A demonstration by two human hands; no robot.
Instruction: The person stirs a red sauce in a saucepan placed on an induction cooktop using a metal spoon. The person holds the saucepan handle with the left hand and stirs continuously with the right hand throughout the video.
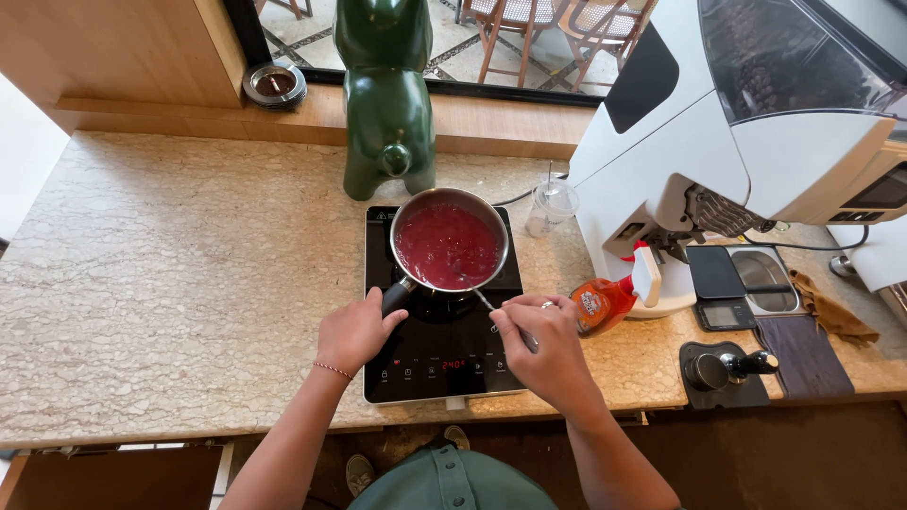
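The saucepan (pixel 450 244), a small steel one filled with a thick red-pink sauce (pixel 447 246), sits on the far half of a black induction hob (pixel 441 354) on the beige stone worktop (pixel 170 283). Its dark handle (pixel 397 296) juts from the pan's near-left side, towards the person. The left hand (pixel 355 332) is closed around the near end of that handle, so the pan lies just beyond and to the right of this hand. The right hand (pixel 543 348) hovers over the near-right part of the hob, fingers pinched around a thin metal spoon (pixel 491 307); the spoon slants from the hand up and left, its far end reaching over the pan's near rim into the sauce. The pan is thus beyond and to the left of the right hand, joined to it only by the spoon.

Right of the pan, just off the hob's right edge, an orange bottle (pixel 602 302) lies tilted by the right hand. Beyond the hob's far-right corner stands a clear plastic cup (pixel 551 206). Behind the pan rises a dark green ceramic figure (pixel 385 94). Further right of the hob stands a large white coffee machine (pixel 727 123).
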